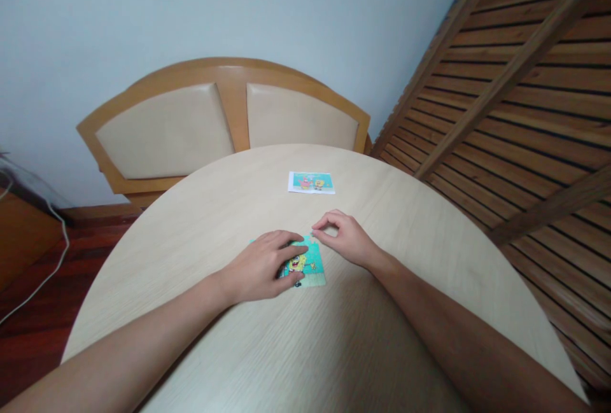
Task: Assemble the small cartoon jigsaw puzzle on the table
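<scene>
A turquoise jigsaw puzzle point(315, 276) with a yellow cartoon figure lies flat on the table in front of me. My left hand point(267, 266) rests over its left part, fingers spread, hiding much of that side. At the puzzle's top right corner a small notch shows the table surface. Just there, my right hand point(346, 238) pinches a small puzzle piece point(312, 233) between thumb and index finger; the fingertips cover most of it.
Beyond the hands, a printed picture card point(312, 182) with cartoon figures lies on the round, pale wooden table point(405, 228). A padded wooden bench back point(167, 133) stands behind it. Slatted wood point(525, 114) rises on the right; a white cable point(60, 260) hangs at left.
</scene>
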`<state>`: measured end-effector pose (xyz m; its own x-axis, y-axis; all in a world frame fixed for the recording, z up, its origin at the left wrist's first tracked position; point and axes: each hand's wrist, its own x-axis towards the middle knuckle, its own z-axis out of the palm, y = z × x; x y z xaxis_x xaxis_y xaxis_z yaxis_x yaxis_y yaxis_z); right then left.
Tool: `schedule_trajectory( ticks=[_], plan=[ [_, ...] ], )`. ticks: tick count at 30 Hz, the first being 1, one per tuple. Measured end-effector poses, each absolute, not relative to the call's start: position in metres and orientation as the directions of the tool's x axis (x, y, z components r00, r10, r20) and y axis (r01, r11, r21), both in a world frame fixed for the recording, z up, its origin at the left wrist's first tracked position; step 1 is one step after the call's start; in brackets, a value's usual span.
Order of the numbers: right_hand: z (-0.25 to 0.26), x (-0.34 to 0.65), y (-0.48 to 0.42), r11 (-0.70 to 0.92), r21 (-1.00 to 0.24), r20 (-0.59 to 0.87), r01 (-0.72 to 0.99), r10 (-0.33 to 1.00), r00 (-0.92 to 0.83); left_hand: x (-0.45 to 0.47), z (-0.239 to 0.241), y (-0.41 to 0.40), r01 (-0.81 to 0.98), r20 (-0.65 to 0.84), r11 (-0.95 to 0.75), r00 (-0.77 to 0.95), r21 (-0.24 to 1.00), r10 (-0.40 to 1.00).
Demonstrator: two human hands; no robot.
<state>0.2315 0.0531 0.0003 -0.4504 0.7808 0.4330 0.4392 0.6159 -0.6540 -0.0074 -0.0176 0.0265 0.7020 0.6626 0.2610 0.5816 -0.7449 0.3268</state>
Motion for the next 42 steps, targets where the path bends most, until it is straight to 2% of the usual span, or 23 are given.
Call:
schedule_trajectory(
  ticks=[9,21,30,36,42],
  plan=[
    [-0.002,0.233,0.054,0.552,-0.723,0.354,0.416,0.813,-0.463,-0.009,0.026,-0.017,0.576,0.251,-0.749,0.712,0.327,0.656],
    [-0.001,0.232,0.057,0.665,-0.604,0.418,0.440,0.734,-0.535,-0.009,0.026,-0.017,0.562,0.267,-0.756,0.712,0.335,0.649],
    [0.001,0.232,0.056,0.670,-0.562,0.425,0.485,0.737,-0.526,-0.010,0.027,-0.017,0.540,0.268,-0.777,0.735,0.324,0.623],
    [0.002,0.232,0.055,0.671,-0.541,0.431,0.507,0.739,-0.518,-0.013,0.021,-0.017,0.551,0.219,-0.787,0.761,0.278,0.611],
    [0.000,0.231,0.056,0.676,-0.522,0.447,0.519,0.736,-0.509,-0.014,0.015,-0.017,0.573,0.170,-0.767,0.758,0.289,0.630]
  ],
)
